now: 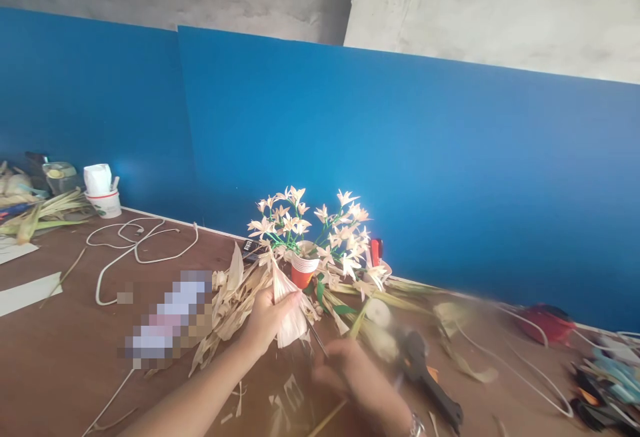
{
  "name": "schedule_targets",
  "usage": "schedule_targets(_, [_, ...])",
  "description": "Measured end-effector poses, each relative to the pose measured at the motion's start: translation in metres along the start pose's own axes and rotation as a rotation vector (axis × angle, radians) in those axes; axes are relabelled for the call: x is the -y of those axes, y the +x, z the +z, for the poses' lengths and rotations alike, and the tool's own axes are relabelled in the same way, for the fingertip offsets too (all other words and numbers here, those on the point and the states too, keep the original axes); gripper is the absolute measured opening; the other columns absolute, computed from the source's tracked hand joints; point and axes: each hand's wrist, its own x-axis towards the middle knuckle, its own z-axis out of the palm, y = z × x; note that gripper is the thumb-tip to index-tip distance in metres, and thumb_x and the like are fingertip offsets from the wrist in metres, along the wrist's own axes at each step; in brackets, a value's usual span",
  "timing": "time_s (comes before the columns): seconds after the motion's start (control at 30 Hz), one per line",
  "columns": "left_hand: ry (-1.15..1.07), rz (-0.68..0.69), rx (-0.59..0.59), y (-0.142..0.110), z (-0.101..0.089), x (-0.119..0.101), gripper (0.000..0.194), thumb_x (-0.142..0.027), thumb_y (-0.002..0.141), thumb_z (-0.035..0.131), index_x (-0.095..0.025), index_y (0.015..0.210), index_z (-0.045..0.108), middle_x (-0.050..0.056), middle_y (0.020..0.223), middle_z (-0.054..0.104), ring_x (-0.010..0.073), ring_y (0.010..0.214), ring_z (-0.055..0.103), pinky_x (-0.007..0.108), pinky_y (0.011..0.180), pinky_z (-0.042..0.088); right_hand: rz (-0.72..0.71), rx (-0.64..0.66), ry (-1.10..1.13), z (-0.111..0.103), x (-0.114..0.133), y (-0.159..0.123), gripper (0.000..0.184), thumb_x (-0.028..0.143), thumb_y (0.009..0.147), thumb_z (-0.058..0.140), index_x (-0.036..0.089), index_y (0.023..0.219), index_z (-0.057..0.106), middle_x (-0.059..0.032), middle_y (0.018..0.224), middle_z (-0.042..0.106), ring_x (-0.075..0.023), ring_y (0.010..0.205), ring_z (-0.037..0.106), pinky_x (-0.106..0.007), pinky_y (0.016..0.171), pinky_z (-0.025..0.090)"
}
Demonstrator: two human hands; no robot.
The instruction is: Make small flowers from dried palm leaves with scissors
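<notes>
My left hand [270, 317] pinches a pale, pleated corn husk [290, 307] that fans out toward the bottom. Just to its right is my right hand [340, 367], smeared by motion, its fingers curled on a thin dark tool [318, 340] that points at the husk; its kind cannot be made out. Behind the husk, a red and white paper cup [303, 270] stands among handmade cream flowers [345, 237] on green stems. Loose dried husks [235, 297] are heaped left of the cup, and small cut scraps [280, 410] lie below my hands.
A black glue gun [430, 380] lies right of my right hand, near a white roll [379, 314]. White cables [135, 244] loop across the brown table [65, 357]. A white cup [104, 202] stands far left, a red object [545, 324] far right. A blue panel [400, 157] rises behind.
</notes>
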Motion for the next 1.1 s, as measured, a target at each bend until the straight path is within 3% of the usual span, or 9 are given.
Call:
schedule_targets(0.43, [0.150,0.073,0.140,0.010,-0.010,-0.005,0.018,-0.031,0.062,0.073,-0.015,0.069,0.075,0.005,0.066,0.072,0.0211,0.063,0.063,0.029,0.063,0.049,-0.009,0.051,-0.126,-0.005,0.003,-0.001,0.028,0.038,0.071,0.069,0.015,0.058,0.061,0.0030,0.051,0.049,-0.0090,0.050,0.042,-0.021,0.046,0.027])
schedule_targets(0.73, [0.159,0.052,0.202,0.008,-0.010,-0.013,0.015,-0.031,0.060,0.073,-0.016,0.062,0.073,0.003,0.058,0.067,0.0191,0.055,0.059,0.027,0.052,0.045,-0.019,0.051,-0.127,-0.006,-0.001,0.000,0.020,0.029,0.069,0.069,0.014,0.058,0.063,0.0034,0.052,0.048,-0.0085,0.052,0.039,-0.021,0.048,0.029])
schedule_targets(0.93, [0.191,0.053,0.161,0.012,-0.012,-0.009,0.017,-0.032,0.062,0.072,-0.015,0.065,0.074,0.004,0.059,0.068,0.0189,0.056,0.059,0.027,0.054,0.045,0.059,0.128,-0.009,-0.007,-0.004,0.000,0.022,0.036,0.070,0.066,0.014,0.065,0.065,0.0024,0.053,0.051,-0.0082,0.046,0.041,-0.020,0.041,0.025])
schedule_targets(1.1, [0.163,0.064,0.099,0.013,-0.012,-0.005,0.019,-0.033,0.064,0.072,-0.015,0.069,0.074,0.005,0.065,0.071,0.0202,0.061,0.063,0.028,0.060,0.048,0.041,0.200,0.011,-0.008,-0.001,-0.001,0.026,0.039,0.067,0.069,0.014,0.066,0.066,0.0023,0.055,0.051,-0.0087,0.048,0.043,-0.020,0.044,0.028])
